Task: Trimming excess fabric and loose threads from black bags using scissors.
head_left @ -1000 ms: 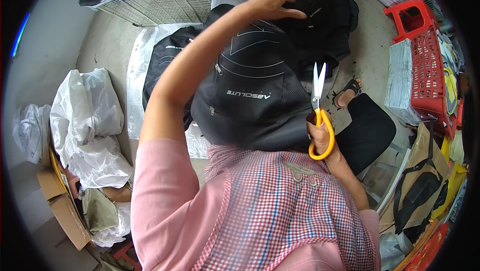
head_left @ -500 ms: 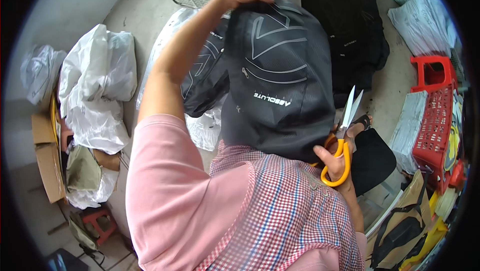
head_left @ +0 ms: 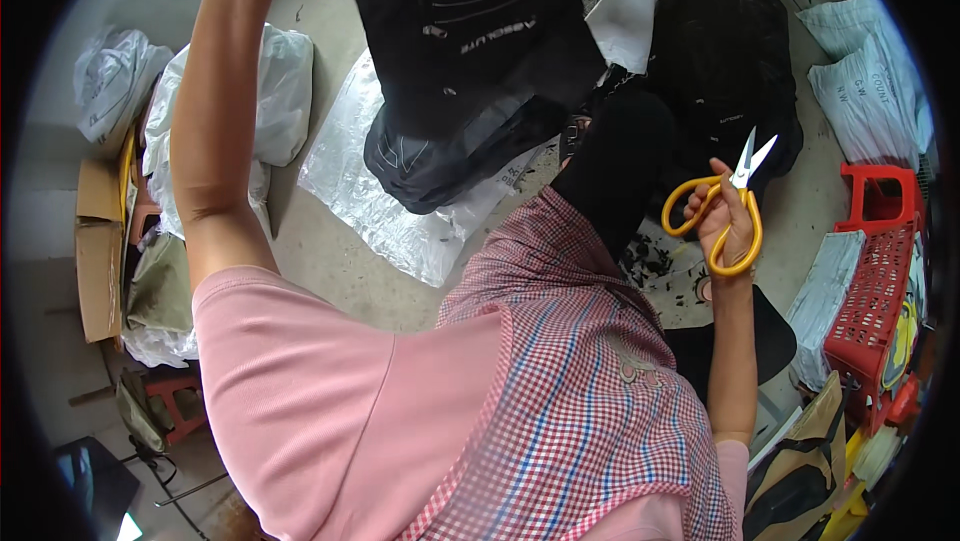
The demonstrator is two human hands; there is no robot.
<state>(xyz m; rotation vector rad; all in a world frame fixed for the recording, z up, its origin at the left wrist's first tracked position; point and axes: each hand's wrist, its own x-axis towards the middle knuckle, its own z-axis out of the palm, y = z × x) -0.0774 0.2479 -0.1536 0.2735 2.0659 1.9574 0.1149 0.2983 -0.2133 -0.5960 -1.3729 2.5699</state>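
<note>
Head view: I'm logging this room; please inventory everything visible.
Backpacks: at least three, black, top centre, upper right.
Scissors: one, yellow-handled, right of centre.
Plastic sheet: one, clear, under a backpack.
Bags: at least two, whitish, left.
Box: one, brown, left.
Stool: one, red, lower left.
Sack: at least one, white, upper right.
Basket: one, red, right.
Scraps: several, black, right of centre.
Apron: one, checked, lower centre.
Right hand: one, bare, holding the scissors.
Left arm: one, pink-sleeved, left; hand out of view.
</note>
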